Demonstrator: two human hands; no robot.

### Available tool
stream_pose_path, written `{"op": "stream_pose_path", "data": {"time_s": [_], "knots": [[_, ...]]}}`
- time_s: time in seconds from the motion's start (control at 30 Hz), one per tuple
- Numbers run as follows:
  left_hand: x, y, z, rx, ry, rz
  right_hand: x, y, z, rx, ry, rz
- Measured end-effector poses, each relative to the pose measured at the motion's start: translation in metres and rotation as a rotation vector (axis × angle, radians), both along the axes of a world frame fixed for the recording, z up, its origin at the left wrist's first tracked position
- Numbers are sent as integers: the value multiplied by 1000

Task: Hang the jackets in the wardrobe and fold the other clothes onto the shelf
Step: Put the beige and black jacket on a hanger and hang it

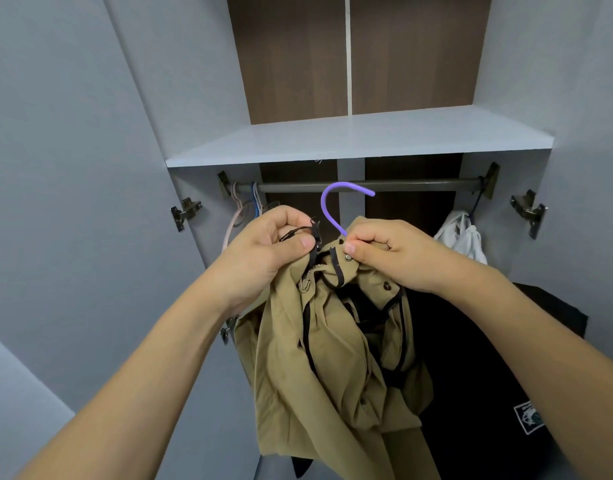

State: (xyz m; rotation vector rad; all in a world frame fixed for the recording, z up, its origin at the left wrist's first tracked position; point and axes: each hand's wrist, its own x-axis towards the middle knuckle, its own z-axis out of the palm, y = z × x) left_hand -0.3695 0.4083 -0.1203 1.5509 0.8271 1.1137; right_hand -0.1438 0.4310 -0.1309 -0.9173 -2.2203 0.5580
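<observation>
- The left hand [273,244] is pinching a black zipper pull and cord at the collar of the tan jacket [318,341]; its grip is closed tight on that small tab.
- The right hand [391,254] is pinching the collar edge beside a snap, right at the base of the purple hanger hook [336,202]; that grip is closed too.
- The jacket is hanging in front of the open wardrobe, below the rail [384,185], with the hook not yet over it.
- Neither hand is plainly holding the hanger itself, so it is probably at risk of slipping out of the collar.
- The hook is pointing sideways, so it is likely to miss the rail.
- The heavy cloth is sagging unevenly and could slide off one shoulder.
- The white garment [464,233] at the rail's right end is crowding that side.
</observation>
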Motion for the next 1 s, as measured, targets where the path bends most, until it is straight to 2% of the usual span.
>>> {"op": "stream_pose_path", "data": {"time_s": [0.17, 0.63, 1.0], "knots": [[1, -4, 2, 19, -71, -98, -2, -5, 12, 24, -40, 5], [12, -8, 3, 59, -41, 32, -4, -15, 19, 76, -86, -1], [19, -12, -1, 54, -77, -19, 1, -19, 21, 52, -103, -35]]}}
